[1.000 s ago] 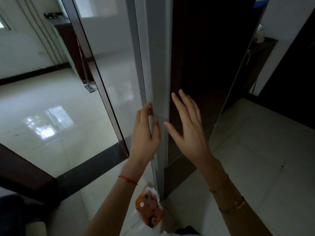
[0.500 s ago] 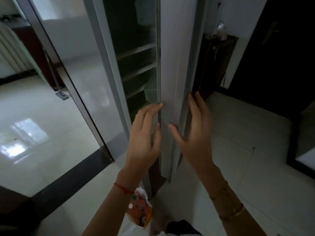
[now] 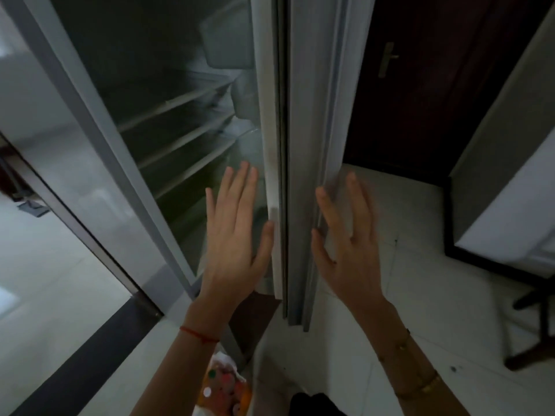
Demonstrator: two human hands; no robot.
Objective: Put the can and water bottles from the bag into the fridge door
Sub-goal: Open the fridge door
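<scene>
The fridge door (image 3: pixel 303 151) stands edge-on in front of me, swung wide open, with clear door bins (image 3: pixel 231 40) dimly visible on its inner side. My left hand (image 3: pixel 237 235) is flat and open against the door's inner edge, thumb touching it. On the door's outer edge rests my right hand (image 3: pixel 348 244), fingers spread. An orange patterned bag (image 3: pixel 225 388) lies on the floor below my left forearm. No can or water bottles are visible; the bag's contents are hidden.
The dark fridge interior (image 3: pixel 168 121) shows several empty shelves. A grey fridge side panel (image 3: pixel 99 139) runs at left. A dark wooden room door (image 3: pixel 420 85) is behind at right, and a dark stool (image 3: pixel 537 331) stands on the white tiled floor.
The fridge door has swung from shut to wide open, exposing the shelves. Both hands followed its edge, and my left hand moved to the inner side.
</scene>
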